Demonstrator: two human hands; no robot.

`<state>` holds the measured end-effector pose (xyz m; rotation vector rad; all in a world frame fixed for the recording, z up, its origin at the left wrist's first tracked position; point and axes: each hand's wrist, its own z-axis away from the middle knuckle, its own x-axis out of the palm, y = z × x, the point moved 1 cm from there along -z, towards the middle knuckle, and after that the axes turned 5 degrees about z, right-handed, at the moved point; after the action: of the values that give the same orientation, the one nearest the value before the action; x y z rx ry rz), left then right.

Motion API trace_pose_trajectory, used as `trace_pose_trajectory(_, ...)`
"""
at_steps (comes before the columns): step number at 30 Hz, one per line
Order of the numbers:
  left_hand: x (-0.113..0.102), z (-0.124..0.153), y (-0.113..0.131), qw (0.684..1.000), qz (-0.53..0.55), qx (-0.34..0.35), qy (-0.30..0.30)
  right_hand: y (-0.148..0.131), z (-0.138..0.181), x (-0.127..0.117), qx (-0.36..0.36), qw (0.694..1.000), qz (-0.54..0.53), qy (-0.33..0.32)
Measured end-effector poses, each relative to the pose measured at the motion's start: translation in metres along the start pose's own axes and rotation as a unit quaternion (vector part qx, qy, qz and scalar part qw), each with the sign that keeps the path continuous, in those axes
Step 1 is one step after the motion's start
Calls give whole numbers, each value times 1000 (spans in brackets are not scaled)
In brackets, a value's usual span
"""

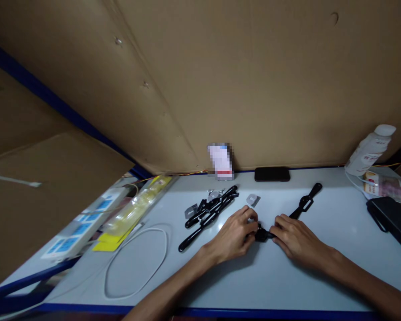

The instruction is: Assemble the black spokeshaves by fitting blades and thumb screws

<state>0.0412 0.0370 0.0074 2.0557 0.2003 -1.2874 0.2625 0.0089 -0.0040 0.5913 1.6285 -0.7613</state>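
Note:
Both hands are on a black spokeshave (262,234) low over the table. My left hand (235,232) has its fingers curled around the left side of it and hides that end. On the other side, my right hand (296,240) pinches the spokeshave near its right handle. Just behind my right hand lies another black spokeshave body (305,203), slanting away. Left of my left hand, several black spokeshave parts (210,213) lie in a pile with small grey metal pieces (191,211) and screws (221,191). A single grey metal plate (253,199) rests beyond my left hand.
A dark phone (272,174) lies at the back, beside a blurred-out upright card (221,161). White bottle (370,150), packet (389,185) and black case (392,223) stand right. Left are a white cable (165,249), clear plastic pack (138,205) and power strip (83,225).

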Motion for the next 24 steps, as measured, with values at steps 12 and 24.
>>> trace_pose_trajectory(12,-1,0,-2,1000,3,19,17,0,0,0,0,1000,-6,6)
trace_pose_trajectory(24,1,0,-5,1000,-3,8,29,1,0,-2,-1,1000,-2,-1)
